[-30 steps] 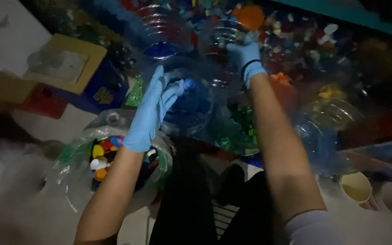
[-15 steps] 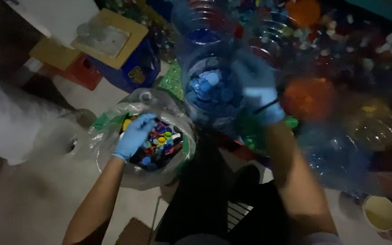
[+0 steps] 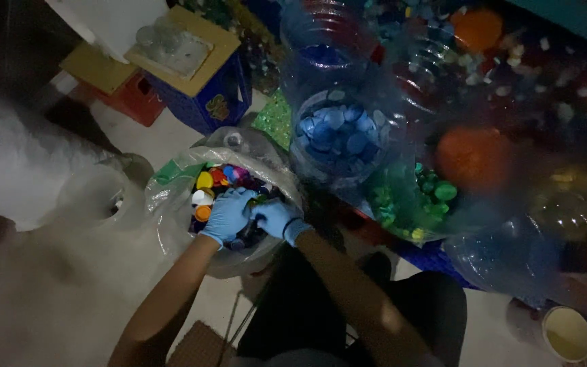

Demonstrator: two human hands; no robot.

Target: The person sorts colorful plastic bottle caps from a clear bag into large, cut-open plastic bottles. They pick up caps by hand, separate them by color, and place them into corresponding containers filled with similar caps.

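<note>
Both hands, in blue gloves, reach down into a clear plastic bag (image 3: 171,204) that sits open on the floor just in front of the person's knees. The bag is full of mixed bottle caps (image 3: 213,185), yellow, white, orange, red and purple among them. The left hand (image 3: 227,214) lies on top of the caps with its fingers curled into the heap; whether it actually grips any caps cannot be told, since the fingertips are buried. The right hand (image 3: 276,217) is just beside it, touching it or nearly so, at the right inner edge of the bag, fingers bent downward into the caps; its hold is likewise hidden in the dim light.

Farther off and to the right of the bag stands a clear container of blue caps (image 3: 338,132), its contents all one colour. Right of that and a little nearer lies a clear bag of green caps (image 3: 416,197). Beyond these, an orange mass (image 3: 473,156) shows blurred through plastic, and more sorted containers stretch to the far edge.

At the far left a blue crate (image 3: 205,102) carries a yellow-rimmed tray, with a red crate (image 3: 130,102) beside it. A pale bucket (image 3: 568,333) stands at the near right corner. A white sack (image 3: 15,170) fills the left side.
</note>
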